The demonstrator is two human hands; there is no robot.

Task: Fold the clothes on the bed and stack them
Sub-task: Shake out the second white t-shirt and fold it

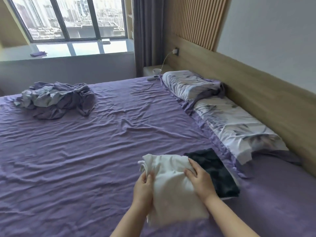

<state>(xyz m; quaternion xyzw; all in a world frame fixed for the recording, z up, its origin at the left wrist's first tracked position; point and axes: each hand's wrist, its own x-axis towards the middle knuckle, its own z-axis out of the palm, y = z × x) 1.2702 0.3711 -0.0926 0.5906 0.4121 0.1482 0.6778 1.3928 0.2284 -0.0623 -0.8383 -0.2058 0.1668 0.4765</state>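
- the white garment [172,187] lies folded on the purple bed sheet [85,151], at the near right part of the bed, its long side running away from the person.
- the left hand [143,187] is at the garment's left edge; its fingers [148,177] are curled together round that edge, with the thumb on top, gripping the cloth near a bunched corner.
- the right hand [199,180] rests flat on the garment's right side, palm down; its fingers [189,171] are straight and slightly spread, pressing the cloth against the bed.
- just beside the white garment on its right lies a dark folded garment [215,171], flat on the sheet; the two touch or overlap along the shared edge, under the right hand, and which of these cannot be told.
- a crumpled heap of purple and grey cloth [56,98] sits at the far left of the bed, well apart from both hands.
- two pillows in white patterned cases [186,84] [239,127] lie in a row along the wooden headboard [256,93] on the right.
- a small white remote-like object [152,77] lies at the far edge of the bed near the first pillow, and a white cable [165,60] hangs from a wall plug above it.
- a large window [68,17] with a dark curtain [145,31] beside it fills the far wall.
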